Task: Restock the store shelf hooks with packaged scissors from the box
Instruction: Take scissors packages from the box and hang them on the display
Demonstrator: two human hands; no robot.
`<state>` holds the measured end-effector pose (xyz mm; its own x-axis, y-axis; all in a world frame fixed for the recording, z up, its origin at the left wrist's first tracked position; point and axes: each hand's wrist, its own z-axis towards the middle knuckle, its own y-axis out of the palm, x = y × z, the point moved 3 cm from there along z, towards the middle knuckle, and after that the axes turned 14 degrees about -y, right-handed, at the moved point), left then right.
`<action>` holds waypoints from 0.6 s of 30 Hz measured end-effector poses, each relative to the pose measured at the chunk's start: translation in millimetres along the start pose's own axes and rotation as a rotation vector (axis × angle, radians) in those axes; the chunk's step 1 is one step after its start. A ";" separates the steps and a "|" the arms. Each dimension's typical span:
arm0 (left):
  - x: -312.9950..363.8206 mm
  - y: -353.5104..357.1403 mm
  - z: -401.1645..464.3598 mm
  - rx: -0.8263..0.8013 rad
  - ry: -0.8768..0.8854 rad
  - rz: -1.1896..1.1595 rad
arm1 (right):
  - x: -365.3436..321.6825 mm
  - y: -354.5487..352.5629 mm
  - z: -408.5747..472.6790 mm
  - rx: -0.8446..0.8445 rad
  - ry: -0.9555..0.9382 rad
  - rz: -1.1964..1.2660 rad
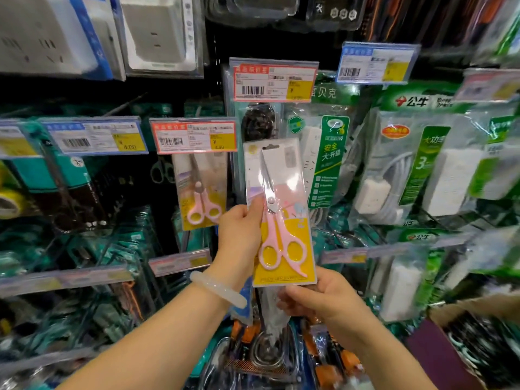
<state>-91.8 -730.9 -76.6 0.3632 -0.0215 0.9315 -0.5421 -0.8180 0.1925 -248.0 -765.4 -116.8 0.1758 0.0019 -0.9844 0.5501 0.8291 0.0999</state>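
Before the store shelf, my left hand (239,235) reaches up, thumb and fingers pinching the left edge of a scissors pack (280,212) held upright at chest height. My right hand (318,298) sits just below it, fingers curled around a clear plastic wrapper (274,311) hanging under the pack. Pink-handled scissors point blade-up on a white and yellow card. A matching pack (201,192) hangs from a hook just to the left, under a red price tag (194,136).

Retail shop: price tags (193,136) with barcodes, packaged goods (405,153) hanging on hooks.
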 end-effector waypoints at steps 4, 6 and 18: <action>0.7 2.1 -5.5 0.034 0.092 0.132 | 2.2 -3.1 0.7 0.006 -0.014 0.059; 3.1 0.6 -9.4 0.054 0.151 0.213 | 2.5 -6.8 1.4 0.027 0.013 0.125; -13.7 -30.2 -33.1 0.018 0.325 0.435 | -60.3 2.9 77.7 0.308 -0.225 0.080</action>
<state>-105.4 -686.9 -85.0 -0.1466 -0.1842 0.9719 -0.5761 -0.7828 -0.2353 -193.6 -806.5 -45.9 0.3839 -0.0917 -0.9188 0.7410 0.6244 0.2472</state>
